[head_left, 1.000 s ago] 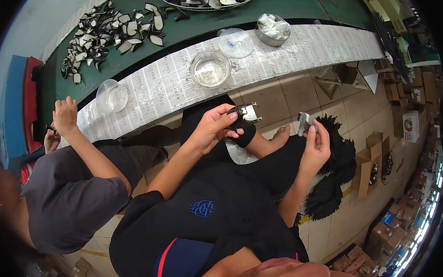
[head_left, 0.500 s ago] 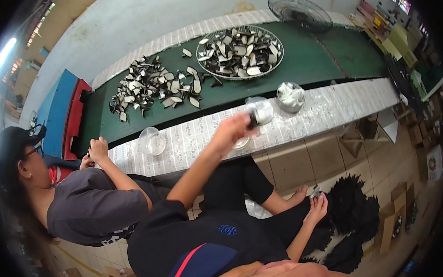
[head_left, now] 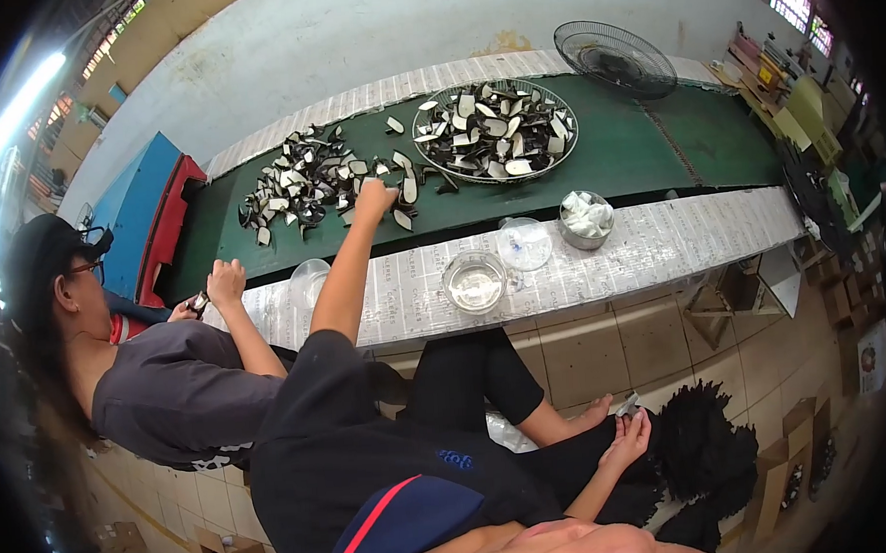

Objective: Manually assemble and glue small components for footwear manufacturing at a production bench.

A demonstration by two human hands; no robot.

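Note:
My left hand [head_left: 376,194] reaches over the green belt to the near right edge of a loose pile of curved black-and-white pieces [head_left: 302,176]. Its fingers are curled, and whatever they grip is hidden. Low on the right, beside my leg, my right hand [head_left: 630,439] pinches a small grey piece [head_left: 627,404] whose kind I cannot make out. A round wire basket [head_left: 423,162] on the belt is heaped with more black-and-white pieces. On the pale ledge nearest me stand a clear round tub [head_left: 474,283] and a clear lid [head_left: 524,244].
A tub with white wads [head_left: 586,220] and another clear container [head_left: 309,283] share the ledge. An upturned fan grille [head_left: 616,59] lies at the far right. At my left a co-worker [head_left: 183,390] handles a small dark piece. Black material [head_left: 700,441] hangs by my right hand.
My left hand has moved left and away from me, from above the tub and lid to the loose pile. The dark thing it carried no longer shows. My right hand has barely moved.

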